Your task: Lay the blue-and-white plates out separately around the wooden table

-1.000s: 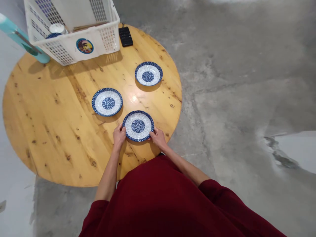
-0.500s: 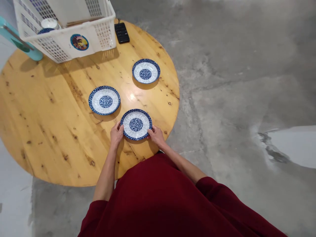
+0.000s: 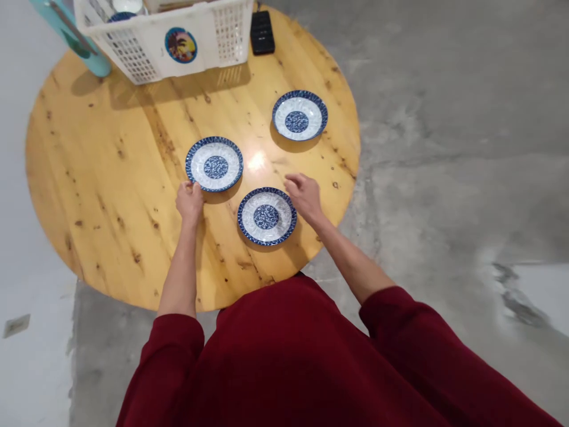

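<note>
Three round plates with blue rims and blue patterned centres lie on the wooden table. My left hand is at the lower left rim of the left plate, its fingers loosely bent with a small gap to the thumb. Whether it touches that rim is unclear. Over the upper right edge of the near plate hovers my right hand, fingers half curled, thumb apart, nothing held. The far plate lies beyond the right hand, untouched.
At the back of the round table stands a white plastic basket with dishes inside. A black phone-like object lies to its right, and a teal cylindrical object stands to its left. Concrete floor surrounds the table.
Both hands have let go of the near plate. The left has moved left and up to the left plate; the right has lifted up and away. The view has shifted, too.
</note>
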The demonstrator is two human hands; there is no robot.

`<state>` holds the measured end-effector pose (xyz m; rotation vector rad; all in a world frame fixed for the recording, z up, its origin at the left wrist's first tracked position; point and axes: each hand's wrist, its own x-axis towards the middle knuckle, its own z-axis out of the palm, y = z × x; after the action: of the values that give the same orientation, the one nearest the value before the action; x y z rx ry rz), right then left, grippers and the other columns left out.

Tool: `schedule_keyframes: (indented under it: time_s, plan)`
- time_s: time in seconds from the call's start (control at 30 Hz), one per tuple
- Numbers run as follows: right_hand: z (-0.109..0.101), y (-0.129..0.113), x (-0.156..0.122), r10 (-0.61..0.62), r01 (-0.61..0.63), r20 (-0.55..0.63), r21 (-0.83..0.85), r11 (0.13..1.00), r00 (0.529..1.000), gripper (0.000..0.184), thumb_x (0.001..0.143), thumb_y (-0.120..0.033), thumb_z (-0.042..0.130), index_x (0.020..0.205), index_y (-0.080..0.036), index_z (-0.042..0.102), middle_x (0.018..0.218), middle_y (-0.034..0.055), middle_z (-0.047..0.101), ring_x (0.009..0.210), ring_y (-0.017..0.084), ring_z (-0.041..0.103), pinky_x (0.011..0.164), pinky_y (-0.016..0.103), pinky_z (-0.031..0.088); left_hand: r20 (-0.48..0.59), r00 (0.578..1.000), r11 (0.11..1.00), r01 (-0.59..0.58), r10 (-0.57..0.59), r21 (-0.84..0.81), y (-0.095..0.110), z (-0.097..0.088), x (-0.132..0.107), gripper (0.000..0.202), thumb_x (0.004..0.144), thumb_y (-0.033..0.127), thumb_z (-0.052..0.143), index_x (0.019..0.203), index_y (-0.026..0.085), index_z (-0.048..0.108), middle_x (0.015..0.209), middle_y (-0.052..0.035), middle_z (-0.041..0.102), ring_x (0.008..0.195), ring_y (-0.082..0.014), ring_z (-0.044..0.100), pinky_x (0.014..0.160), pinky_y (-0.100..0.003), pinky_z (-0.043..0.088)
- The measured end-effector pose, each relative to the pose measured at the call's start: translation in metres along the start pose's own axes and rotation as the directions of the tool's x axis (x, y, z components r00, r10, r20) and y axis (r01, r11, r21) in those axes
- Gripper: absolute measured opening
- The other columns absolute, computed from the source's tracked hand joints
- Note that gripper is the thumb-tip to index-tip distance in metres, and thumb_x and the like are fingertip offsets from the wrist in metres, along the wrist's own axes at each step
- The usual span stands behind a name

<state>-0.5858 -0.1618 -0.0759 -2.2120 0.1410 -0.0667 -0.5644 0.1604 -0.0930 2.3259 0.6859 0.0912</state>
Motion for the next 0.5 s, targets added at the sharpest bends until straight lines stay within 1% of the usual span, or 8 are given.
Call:
schedule_keyframes:
  time_s: [0.07, 0.17, 0.23, 0.33, 0.43, 0.5]
  plan:
    - [0.02, -0.023, 0.026, -0.025, 0.031, 0.073, -0.079, 0.996, 0.997, 0.039, 0.087, -0.028, 0.047, 0.112, -0.016, 0.075, 0.111, 0.0126, 0.076, 0.102, 0.028, 0.07, 0.098, 0.043, 0.053, -0.001, 1.0, 0.998, 0.002, -0.002, 0.066, 0.01, -0.005, 0.011, 0.037, 0.093, 0.041, 0.054, 0.117, 0.018, 0.07, 0.099, -0.0097, 0.076, 0.101, -0.0291, 0.072, 0.093, -0.038, 0.053]
    - [0.054, -0.051, 0.055, 0.024, 0.013, 0.214, -0.171, 0.985, 0.977, 0.043, 0.088, -0.024, 0.047, 0.122, -0.013, 0.071, 0.119, 0.0139, 0.074, 0.111, 0.029, 0.067, 0.102, 0.04, 0.05, 0.02, 0.999, 0.989, 0.023, -0.026, 0.145, 0.021, -0.014, 0.024, 0.038, 0.09, 0.039, 0.057, 0.119, 0.019, 0.073, 0.101, -0.0104, 0.077, 0.102, -0.0311, 0.072, 0.095, -0.041, 0.053]
    - [0.074, -0.065, 0.067, 0.07, -0.017, 0.27, -0.191, 0.981, 0.96, 0.045, 0.089, -0.025, 0.049, 0.127, -0.012, 0.068, 0.124, 0.0147, 0.072, 0.116, 0.029, 0.065, 0.103, 0.039, 0.049, 0.019, 0.999, 0.984, 0.034, -0.038, 0.175, 0.024, -0.017, 0.03, 0.038, 0.088, 0.038, 0.06, 0.118, 0.02, 0.074, 0.101, -0.01, 0.077, 0.103, -0.0323, 0.072, 0.096, -0.043, 0.053]
    - [0.096, -0.075, 0.076, 0.123, -0.07, 0.302, -0.179, 0.981, 0.945, 0.043, 0.09, -0.027, 0.05, 0.128, -0.014, 0.065, 0.126, 0.0159, 0.069, 0.117, 0.03, 0.063, 0.103, 0.041, 0.049, -0.008, 0.999, 0.989, 0.032, -0.031, 0.143, 0.025, -0.019, 0.037, 0.035, 0.081, 0.033, 0.064, 0.113, 0.022, 0.076, 0.094, -0.0072, 0.077, 0.102, -0.0326, 0.071, 0.096, -0.043, 0.052]
    - [0.107, -0.076, 0.079, 0.133, -0.095, 0.291, -0.143, 0.985, 0.947, 0.033, 0.091, -0.027, 0.05, 0.117, -0.015, 0.066, 0.122, 0.0172, 0.067, 0.113, 0.031, 0.063, 0.1, 0.044, 0.05, -0.038, 0.999, 0.998, 0.026, -0.023, 0.058, 0.022, -0.016, 0.039, 0.036, 0.075, 0.029, 0.067, 0.109, 0.023, 0.077, 0.079, -0.004, 0.072, 0.092, -0.0316, 0.071, 0.093, -0.044, 0.053]
    - [0.111, -0.073, 0.079, 0.13, -0.102, 0.275, -0.113, 0.988, 0.953, 0.026, 0.091, -0.027, 0.051, 0.11, -0.016, 0.065, 0.12, 0.0172, 0.066, 0.109, 0.032, 0.061, 0.098, 0.047, 0.05, -0.057, 0.998, 0.999, 0.023, -0.022, 0.025, 0.018, -0.013, 0.039, 0.037, 0.074, 0.03, 0.067, 0.109, 0.024, 0.078, 0.075, -0.0022, 0.069, 0.087, -0.0302, 0.07, 0.092, -0.043, 0.053]
